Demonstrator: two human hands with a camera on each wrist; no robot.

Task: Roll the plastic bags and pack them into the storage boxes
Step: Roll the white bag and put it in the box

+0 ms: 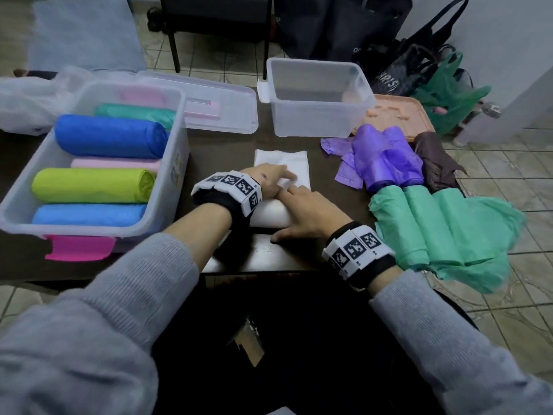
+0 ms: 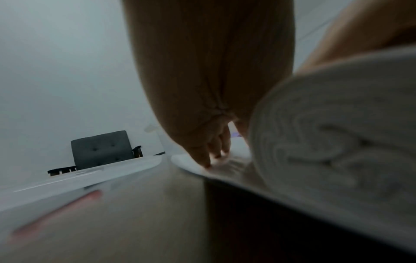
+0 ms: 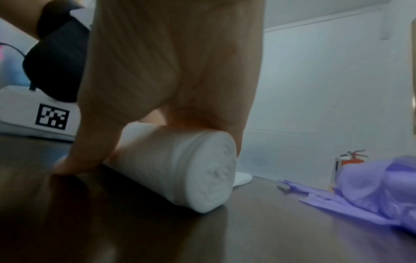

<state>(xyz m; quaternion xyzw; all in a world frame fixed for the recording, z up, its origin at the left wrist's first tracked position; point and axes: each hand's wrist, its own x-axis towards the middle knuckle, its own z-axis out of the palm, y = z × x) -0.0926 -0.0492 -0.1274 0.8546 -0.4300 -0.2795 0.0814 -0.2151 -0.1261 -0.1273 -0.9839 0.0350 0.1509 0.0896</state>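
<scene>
A white plastic bag lies half rolled at the table's middle: its roll (image 1: pixel 269 215) (image 3: pixel 191 169) (image 2: pixel 337 142) is nearest me and its flat tail (image 1: pixel 281 158) stretches away. My left hand (image 1: pixel 269 179) (image 2: pixel 209 149) presses straight fingers on the flat tail just beyond the roll. My right hand (image 1: pixel 305 208) (image 3: pixel 168 71) rests over the roll's right part, with the thumb down on the table at its near side. The left storage box (image 1: pixel 24 187) holds several coloured rolls. The far storage box (image 1: pixel 317 124) has nothing in it.
A clear lid (image 1: pixel 227 112) lies behind the left box. Loose purple bags (image 1: pixel 386 157), a brown bag (image 1: pixel 434 163) and green bags (image 1: pixel 434 232) lie at the right, the green ones over the table edge. A peach lid (image 1: pixel 404 112) sits behind them.
</scene>
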